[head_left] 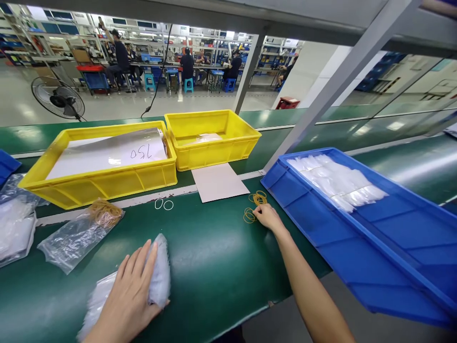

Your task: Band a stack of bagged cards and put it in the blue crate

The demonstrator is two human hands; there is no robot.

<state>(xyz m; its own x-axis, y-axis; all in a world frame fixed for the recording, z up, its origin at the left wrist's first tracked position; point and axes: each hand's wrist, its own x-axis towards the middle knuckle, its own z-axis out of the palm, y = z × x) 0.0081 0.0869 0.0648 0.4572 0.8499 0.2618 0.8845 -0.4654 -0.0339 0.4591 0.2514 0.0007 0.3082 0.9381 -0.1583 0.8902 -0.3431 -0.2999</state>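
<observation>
My left hand [134, 290] lies over a stack of thin translucent plastic bags [159, 271] at the front left, its fingers on top and the thumb round the right edge. Part of the stack is hidden under the palm. Farther right, my right hand [268, 216] pinches at a small group of tan rubber bands [257, 197] on the green bench [210, 247]. The fingertips touch a looped rubber band [249, 216]; how many they hold is hard to see. Two white rings [168, 205] lie apart on the bench, left of the rubber bands.
Along the back stand a yellow bin [107, 183] with papers and another yellow bin [214, 155]. A cardboard sheet [219, 183] lies before them. At right, a blue bin [321, 233] holds bundled bags [335, 181]. A bag of rubber bands [82, 236] lies left. People sit far behind.
</observation>
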